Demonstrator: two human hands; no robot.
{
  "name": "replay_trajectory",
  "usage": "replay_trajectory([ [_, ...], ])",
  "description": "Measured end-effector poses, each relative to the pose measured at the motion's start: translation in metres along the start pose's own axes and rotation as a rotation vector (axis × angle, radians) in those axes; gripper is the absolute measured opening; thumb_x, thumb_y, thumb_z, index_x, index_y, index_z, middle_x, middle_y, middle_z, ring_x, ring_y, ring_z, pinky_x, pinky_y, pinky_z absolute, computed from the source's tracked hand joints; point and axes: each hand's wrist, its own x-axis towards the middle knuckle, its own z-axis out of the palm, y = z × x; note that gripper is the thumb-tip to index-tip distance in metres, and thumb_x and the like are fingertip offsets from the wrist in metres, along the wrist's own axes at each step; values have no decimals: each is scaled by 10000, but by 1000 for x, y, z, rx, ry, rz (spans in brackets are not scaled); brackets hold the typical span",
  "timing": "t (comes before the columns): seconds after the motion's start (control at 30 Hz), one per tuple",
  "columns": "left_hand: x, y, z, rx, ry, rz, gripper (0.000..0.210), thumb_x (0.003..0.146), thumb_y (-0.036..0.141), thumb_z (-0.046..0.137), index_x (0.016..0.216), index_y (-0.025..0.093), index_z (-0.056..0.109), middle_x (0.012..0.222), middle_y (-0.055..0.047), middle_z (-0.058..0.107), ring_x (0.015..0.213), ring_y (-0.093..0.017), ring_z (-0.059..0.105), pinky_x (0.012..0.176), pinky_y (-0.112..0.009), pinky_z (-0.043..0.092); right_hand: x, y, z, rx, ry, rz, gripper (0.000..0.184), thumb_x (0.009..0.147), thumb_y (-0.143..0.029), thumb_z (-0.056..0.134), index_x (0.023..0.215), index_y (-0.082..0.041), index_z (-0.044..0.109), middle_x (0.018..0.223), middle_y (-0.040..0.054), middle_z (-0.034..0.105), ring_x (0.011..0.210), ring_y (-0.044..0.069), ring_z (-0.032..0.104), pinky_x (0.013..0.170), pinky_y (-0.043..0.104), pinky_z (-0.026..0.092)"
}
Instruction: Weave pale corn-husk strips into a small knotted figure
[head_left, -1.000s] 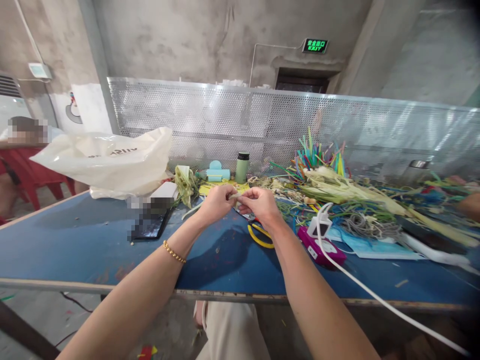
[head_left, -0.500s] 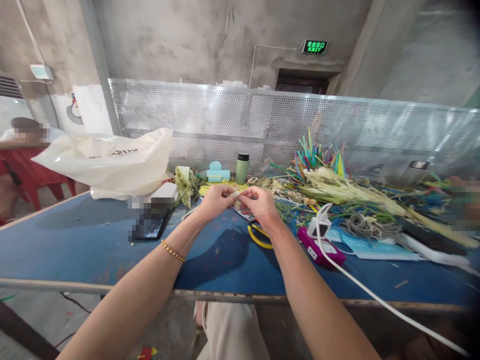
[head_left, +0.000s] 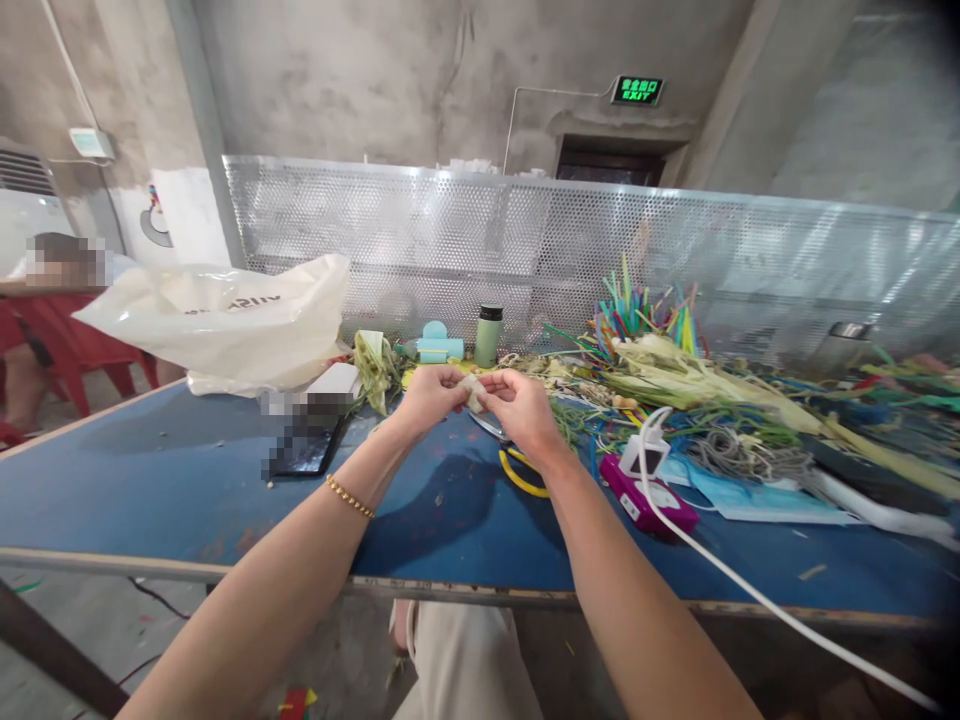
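Note:
Between my two hands is a small pale piece point(head_left: 472, 392), whitish and crumpled, perhaps dried husk; its exact kind is too small to tell. My left hand point(head_left: 433, 396), with a gold bead bracelet on the wrist, pinches its left side. On the other side, the thumb and fingers of my right hand point(head_left: 519, 405) are closed on it. Both hands are held above the blue table point(head_left: 442, 520). Just below my right hand lie yellow handles point(head_left: 523, 478), partly hidden by the wrist. A bundle of dry corn husk point(head_left: 373, 370) lies beyond my left hand.
At left are a white plastic bag point(head_left: 217, 325) and a phone point(head_left: 307, 445). A green bottle point(head_left: 488, 335) stands behind my hands. To the right are husks point(head_left: 712, 385), coloured stems point(head_left: 637, 315), a purple power strip point(head_left: 645, 500) with a white cable, and a blue mask point(head_left: 772, 497).
The pale piece shows more plainly between my fingertips now, and the fingers have shifted slightly on it. The whole view has moved a little; other things stay in place.

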Motion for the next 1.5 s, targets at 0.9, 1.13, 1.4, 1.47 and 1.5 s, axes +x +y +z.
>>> replay_trajectory([
  [0.9, -3, 6, -2, -24, -21, 8, 71, 710, 159, 681, 669, 114, 646, 553, 3, 604, 501, -79, 509, 501, -203, 377, 0, -9, -4, -172, 91, -106, 147, 740, -224, 650, 866, -196, 580, 759, 30, 648, 674, 160, 633, 648, 300, 559],
  [1.13, -3, 5, -3, 53, -152, 38, 199, 732, 266, 671, 607, 131, 596, 525, 12, 568, 498, -83, 475, 492, -215, 326, -1, -11, -7, -189, 70, -103, 121, 778, -278, 656, 842, -196, 594, 752, 38, 663, 670, 168, 629, 636, 298, 540],
  [1.4, -1, -5, -5, 209, -295, 157, 168, 727, 225, 630, 600, 156, 545, 501, 53, 463, 506, -90, 467, 495, -224, 320, -2, -17, -14, -408, 16, -204, 128, 792, -284, 649, 718, -184, 678, 777, 46, 657, 678, 154, 564, 674, 289, 460],
  [1.47, -2, -5, -5, 252, -328, 191, 182, 731, 214, 621, 586, 157, 526, 509, 52, 464, 509, -84, 449, 493, -224, 301, -1, -15, -14, -388, 36, -196, 143, 793, -263, 630, 682, -182, 668, 746, 38, 648, 677, 154, 556, 673, 286, 447],
  [1.5, -3, -4, -5, 264, -340, 201, 189, 733, 211, 620, 583, 158, 518, 516, 50, 473, 510, -81, 441, 492, -225, 293, 0, -14, -14, -354, 44, -184, 144, 793, -263, 625, 682, -182, 668, 736, 35, 649, 683, 157, 560, 672, 284, 445],
])
